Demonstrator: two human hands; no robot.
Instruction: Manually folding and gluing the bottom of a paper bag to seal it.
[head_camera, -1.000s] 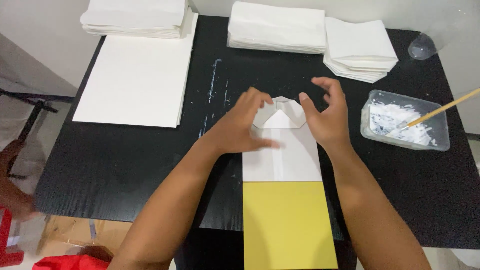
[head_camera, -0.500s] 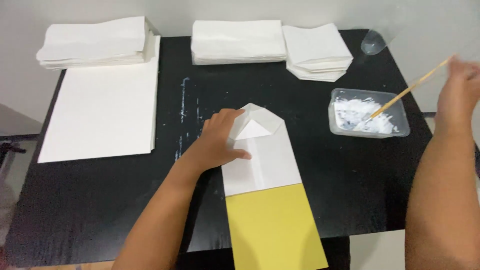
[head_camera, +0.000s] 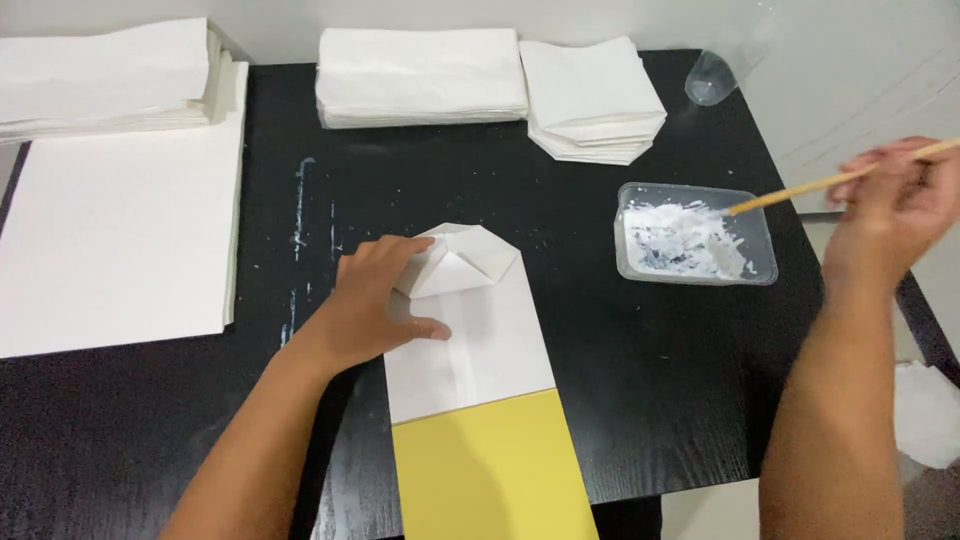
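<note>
Left hand (head_camera: 375, 300) lay flat and spread on the white-and-yellow folded paper bag (head_camera: 470, 370), fingers pinning the folded white flaps at its far end without gripping anything. Beyond and to the right of the bag, the right hand (head_camera: 895, 200) was closed around a thin wooden stick (head_camera: 800, 188), whose tip sat in the clear plastic tray of white paste (head_camera: 695, 240).

That bag lay lengthwise near the middle of the black surface (head_camera: 620, 400), its yellow end running off the near edge. It looked light, thin and limp, likely to slide or spring open at the creases, so pressing down on the flaps seemed better than pinching them.

Left of the bag sat a large stack of white sheets (head_camera: 110, 250), well apart. Beyond the bag, along the far edge, lay piles of folded white paper (head_camera: 420, 75) and a clear plastic cup (head_camera: 712, 78). Bare dark room lay between the bag and the tray, though the surface's right edge ran close behind the tray.
</note>
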